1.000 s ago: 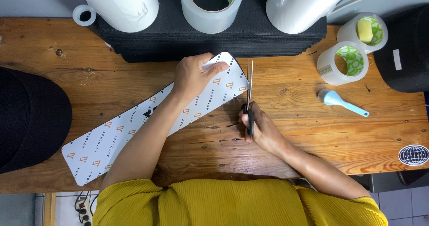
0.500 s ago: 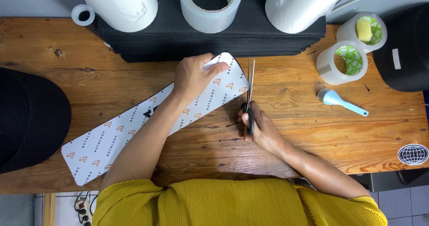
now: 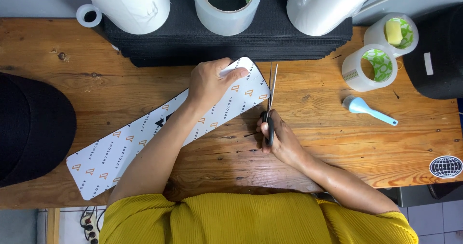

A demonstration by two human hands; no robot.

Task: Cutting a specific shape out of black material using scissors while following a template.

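A long white printed strip [image 3: 111, 152] with small orange marks lies diagonally on the wooden table [image 3: 337, 147]. My left hand [image 3: 210, 82] presses flat on its upper right end, fingers near the rounded tip. My right hand [image 3: 279, 140] grips the black handles of a pair of scissors [image 3: 271, 92]. Their blades point away from me, slightly parted, just right of the strip's end.
A stack of black sheets [image 3: 231, 41] sits at the back, with white rolls [image 3: 130, 3] and a clear tape roll [image 3: 226, 5] on it. Two smaller tape rolls [image 3: 369, 68] and a blue brush [image 3: 366, 109] lie at right. Black caps sit at left [image 3: 29, 128] and right [image 3: 441, 51].
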